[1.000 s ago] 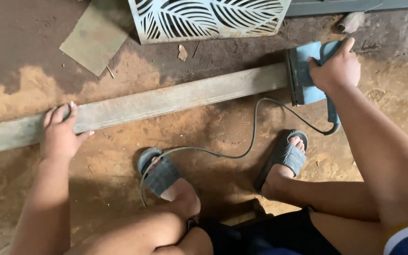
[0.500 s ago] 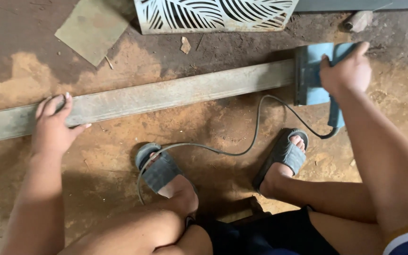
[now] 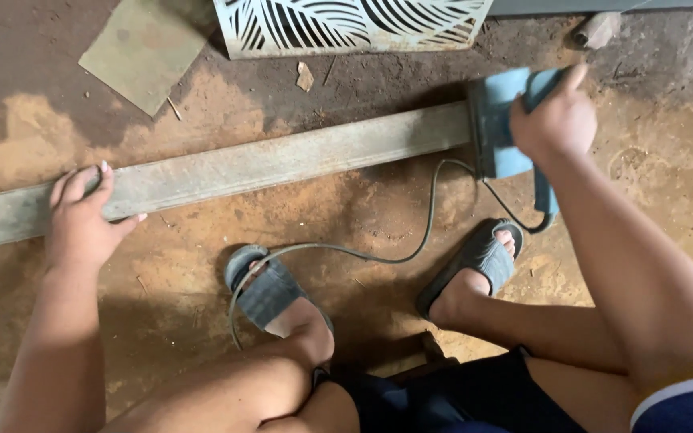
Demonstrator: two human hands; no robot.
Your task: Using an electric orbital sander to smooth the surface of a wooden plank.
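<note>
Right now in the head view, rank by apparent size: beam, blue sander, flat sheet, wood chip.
1. Beam
2, 3. Sander and sheet: look alike; sander partly hidden by the right hand
4. Chip

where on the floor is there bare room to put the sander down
Bare dirt floor lies right of the blue power sander held by the right hand. Another patch lies between the long grey metal bar and the grey sandals. The grey cord crowds the middle; the left hand presses the bar.

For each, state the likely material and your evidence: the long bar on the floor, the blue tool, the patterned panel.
Long bar: probably metal; flat, grey, dull, scuffed.
Blue tool: likely a moulded plastic casing; smooth, with a cord.
Patterned panel: pale sheet with cut-out leaves; material unclear.
</note>
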